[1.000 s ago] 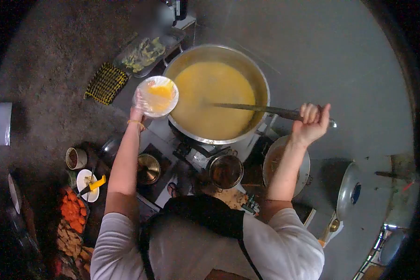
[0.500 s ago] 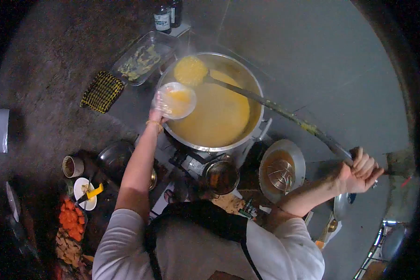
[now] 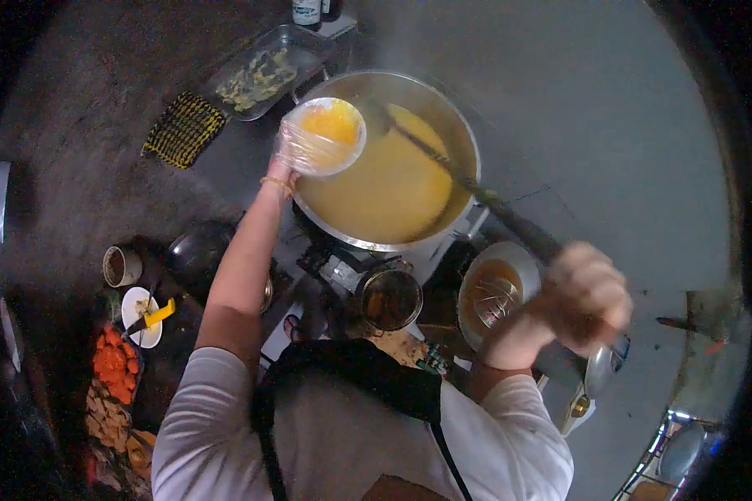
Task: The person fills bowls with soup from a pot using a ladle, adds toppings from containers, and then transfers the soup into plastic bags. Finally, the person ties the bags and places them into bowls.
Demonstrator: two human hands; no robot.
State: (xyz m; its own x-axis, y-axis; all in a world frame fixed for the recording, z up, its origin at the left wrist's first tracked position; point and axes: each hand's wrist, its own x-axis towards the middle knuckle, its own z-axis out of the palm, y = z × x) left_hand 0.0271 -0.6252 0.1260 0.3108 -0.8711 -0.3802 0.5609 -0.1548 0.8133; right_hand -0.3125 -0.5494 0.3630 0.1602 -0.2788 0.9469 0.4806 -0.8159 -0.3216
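My left hand [image 3: 285,164] is wrapped round a white bowl [image 3: 342,163] partly covered in clear plastic film, over the left rim of a large metal pot [image 3: 468,150]. Yellow food [image 3: 336,123] lies in the bowl. The pot holds pale yellow liquid [image 3: 384,196]. My right hand [image 3: 589,296], smeared by motion, is closed round the end of a long-handled ladle [image 3: 510,217]. The handle slants across the pot's right rim. The ladle's head sits just right of the bowl, dark and hard to make out.
Beside the pot are a glass dish [image 3: 271,71] with food scraps and a black-and-yellow woven pad [image 3: 184,129]. Nearer me stand a smaller pot [image 3: 390,299] and a basin [image 3: 510,250] with a whisk. A yellow-handled knife [image 3: 154,316] rests on a white plate [image 3: 145,336].
The ladle, full of yellow food before, has tipped down beside the bowl and no longer shows that food. More yellow food shows in the bowl. My right hand moved left and lower.
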